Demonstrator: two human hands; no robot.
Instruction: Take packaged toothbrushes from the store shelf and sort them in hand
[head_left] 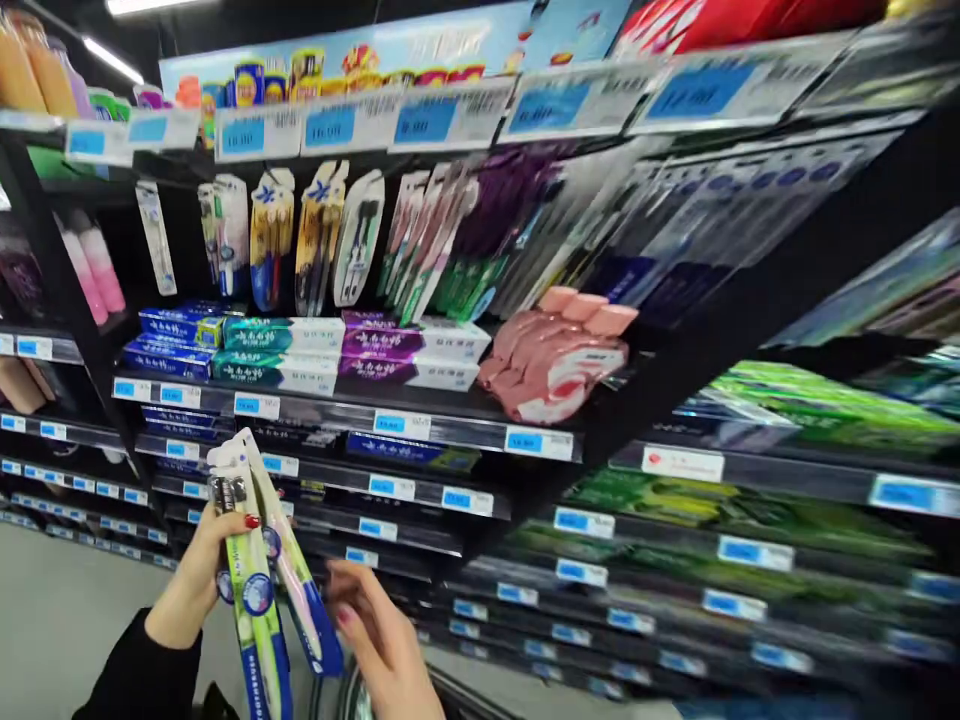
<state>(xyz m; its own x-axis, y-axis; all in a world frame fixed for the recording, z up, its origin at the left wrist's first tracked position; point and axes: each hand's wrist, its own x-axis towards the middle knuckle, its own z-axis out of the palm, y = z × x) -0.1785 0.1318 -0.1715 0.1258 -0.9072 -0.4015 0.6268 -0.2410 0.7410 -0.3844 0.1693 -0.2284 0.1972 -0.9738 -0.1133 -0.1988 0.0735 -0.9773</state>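
My left hand (196, 570) is closed around packaged toothbrushes, its thumb with a red nail lying across the front. The nearer toothbrush pack (251, 590) has a green and blue card under clear plastic. Behind it, to the right, a second toothbrush pack (296, 585) with a pink-handled brush and blue base leans at an angle, fanned out from the first. My right hand (390, 640) is just right of that pack's lower end, fingers loosely bent and apart with nothing visible between them. Whether its fingertips touch the pack, I cannot tell.
A shelf before me bears stacked toothpaste boxes (277, 345), pink pouches (559, 360) and hanging toothbrush packs (322, 240). Price tags (401, 425) line the shelf edges. Lower shelves run beneath, and the right side is motion-blurred. Below my hands is a dark rim (465, 695), partly seen.
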